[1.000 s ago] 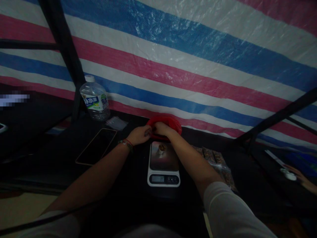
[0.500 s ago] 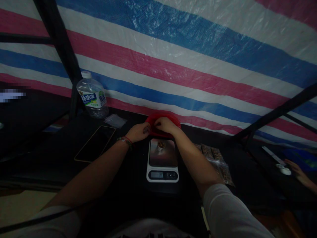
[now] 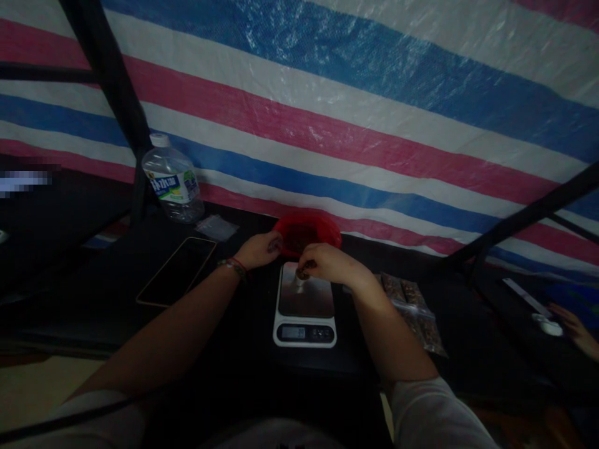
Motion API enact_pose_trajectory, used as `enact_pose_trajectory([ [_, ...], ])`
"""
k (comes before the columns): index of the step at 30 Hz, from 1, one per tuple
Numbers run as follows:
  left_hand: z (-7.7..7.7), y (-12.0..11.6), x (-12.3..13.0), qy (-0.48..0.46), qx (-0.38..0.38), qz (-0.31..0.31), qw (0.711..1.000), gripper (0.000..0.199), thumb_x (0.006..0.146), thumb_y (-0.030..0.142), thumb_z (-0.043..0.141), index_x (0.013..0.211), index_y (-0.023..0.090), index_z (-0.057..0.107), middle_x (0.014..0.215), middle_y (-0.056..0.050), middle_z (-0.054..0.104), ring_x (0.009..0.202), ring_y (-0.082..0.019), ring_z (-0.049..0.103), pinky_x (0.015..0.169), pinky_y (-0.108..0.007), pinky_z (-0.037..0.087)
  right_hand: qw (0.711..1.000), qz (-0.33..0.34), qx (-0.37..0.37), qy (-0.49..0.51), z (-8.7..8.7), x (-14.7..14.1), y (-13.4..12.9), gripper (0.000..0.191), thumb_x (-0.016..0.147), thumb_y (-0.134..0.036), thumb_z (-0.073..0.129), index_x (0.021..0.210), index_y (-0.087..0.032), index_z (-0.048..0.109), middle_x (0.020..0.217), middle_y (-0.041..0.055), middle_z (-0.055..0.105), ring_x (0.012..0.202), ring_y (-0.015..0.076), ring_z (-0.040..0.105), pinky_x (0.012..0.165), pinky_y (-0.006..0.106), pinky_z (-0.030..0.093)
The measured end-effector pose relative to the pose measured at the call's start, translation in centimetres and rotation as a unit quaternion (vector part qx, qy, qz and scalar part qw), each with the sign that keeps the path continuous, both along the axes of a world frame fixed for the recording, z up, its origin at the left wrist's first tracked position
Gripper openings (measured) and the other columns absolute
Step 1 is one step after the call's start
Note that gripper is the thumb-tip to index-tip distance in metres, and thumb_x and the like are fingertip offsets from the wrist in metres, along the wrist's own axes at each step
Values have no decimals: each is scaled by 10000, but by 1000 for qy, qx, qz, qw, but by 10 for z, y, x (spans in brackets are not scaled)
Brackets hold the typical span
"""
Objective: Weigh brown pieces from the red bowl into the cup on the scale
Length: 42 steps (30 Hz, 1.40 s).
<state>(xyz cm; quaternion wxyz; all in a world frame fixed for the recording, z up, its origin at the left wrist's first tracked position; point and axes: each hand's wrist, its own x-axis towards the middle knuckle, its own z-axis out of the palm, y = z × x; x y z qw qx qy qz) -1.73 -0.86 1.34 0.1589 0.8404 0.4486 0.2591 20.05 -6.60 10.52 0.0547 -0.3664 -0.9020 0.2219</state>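
Observation:
A red bowl [image 3: 331, 229] with dark contents stands at the back of the black tabletop. At its left rim is my left hand [image 3: 259, 249], the fingers closed round the edge. In front of the bowl sits a white digital scale [image 3: 306, 307] with a metal plate, its display lit but too dim to read. A small round cup [image 3: 300, 285] rests on that plate. Directly over the cup, my right hand [image 3: 327, 263] has its fingertips pinched together; what they hold is too dark and small to name.
To the left lie a phone [image 3: 178, 272] and thin clear bags [image 3: 216, 227], with a large plastic bottle [image 3: 175, 186] behind. Filled clear bags [image 3: 423, 327] lie right of my forearm. Another person's hand [image 3: 573, 329] is at far right. A striped tarp [image 3: 299, 134] hangs behind.
My right hand has come out of the red bowl toward me and is now over the small cup on the scale. My left hand stays at the bowl's rim.

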Motion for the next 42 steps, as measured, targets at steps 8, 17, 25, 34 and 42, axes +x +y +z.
enact_pose_trajectory([
  [8, 1, 0, 1, -2, -17, -1, 1000, 184, 757, 217, 515, 926, 211, 586, 873, -23, 695, 788, -181, 657, 666, -252, 451, 1000, -13, -7, 10, 4, 6, 1, 167, 791, -139, 654, 920, -193, 743, 917, 27, 700, 818, 132, 625, 725, 221, 435],
  [17, 1, 0, 1, -20, -35, -2, 999, 182, 756, 223, 537, 928, 217, 597, 890, -15, 704, 819, -183, 673, 694, -249, 479, 987, -112, 114, 0, -22, 22, 48, 259, 796, -74, 593, 987, -167, 740, 1042, 71, 717, 977, 184, 634, 885, 265, 435],
  [25, 5, -3, 1, 1, -29, -36, 999, 151, 789, 230, 504, 905, 218, 600, 867, -15, 691, 797, -178, 658, 683, -253, 461, 986, -113, 13, -119, -51, 11, 87, 237, 760, -173, 662, 975, -207, 757, 948, 37, 745, 825, 167, 660, 725, 217, 441],
  [34, 3, -3, 1, 9, -21, -53, 998, 138, 805, 246, 504, 902, 226, 601, 850, -11, 682, 775, -174, 643, 658, -253, 434, 987, -107, -25, -113, -61, 10, 87, 257, 726, -214, 696, 977, -195, 748, 895, 32, 743, 719, 143, 646, 607, 199, 411],
  [42, 2, -2, 2, 22, -11, -45, 999, 134, 799, 232, 506, 897, 226, 598, 826, -9, 672, 749, -175, 636, 637, -254, 411, 989, -91, 13, -120, -69, 8, 83, 188, 753, -151, 634, 892, -161, 759, 864, 55, 743, 720, 142, 637, 592, 214, 378],
])
